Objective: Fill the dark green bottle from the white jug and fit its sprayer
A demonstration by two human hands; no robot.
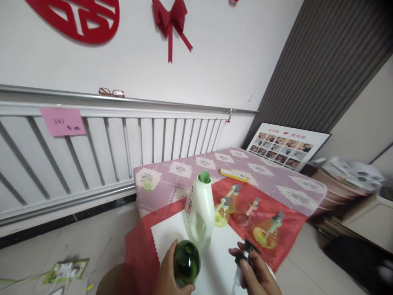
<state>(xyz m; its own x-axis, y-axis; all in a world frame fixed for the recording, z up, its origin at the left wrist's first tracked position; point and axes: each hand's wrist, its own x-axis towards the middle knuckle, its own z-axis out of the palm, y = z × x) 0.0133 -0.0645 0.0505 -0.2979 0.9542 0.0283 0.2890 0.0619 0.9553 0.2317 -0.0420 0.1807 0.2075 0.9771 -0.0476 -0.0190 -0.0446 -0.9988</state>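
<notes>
My left hand (168, 272) is wrapped round a dark green rounded bottle (186, 262), its small opening facing up toward me. In my right hand (256, 272) is a black pump head (245, 254) with a whitish lower part, held apart from the bottle. A large pale detergent jug (201, 209) with a handle stands upright just beyond the green bottle. A green spout (204, 177) shows in its uncapped mouth. To the right stand several small clear pump bottles, including one with yellow liquid (264, 237) and a pinkish one (244, 220).
A white sheet (167, 229) and a red cloth (138, 241) cover part of the patterned tablecloth (208, 164). A pale green cap (147, 185) lies at the far left, and a yellow-edged flat case (233, 175) farther back. The radiator (129, 139) runs along the wall behind.
</notes>
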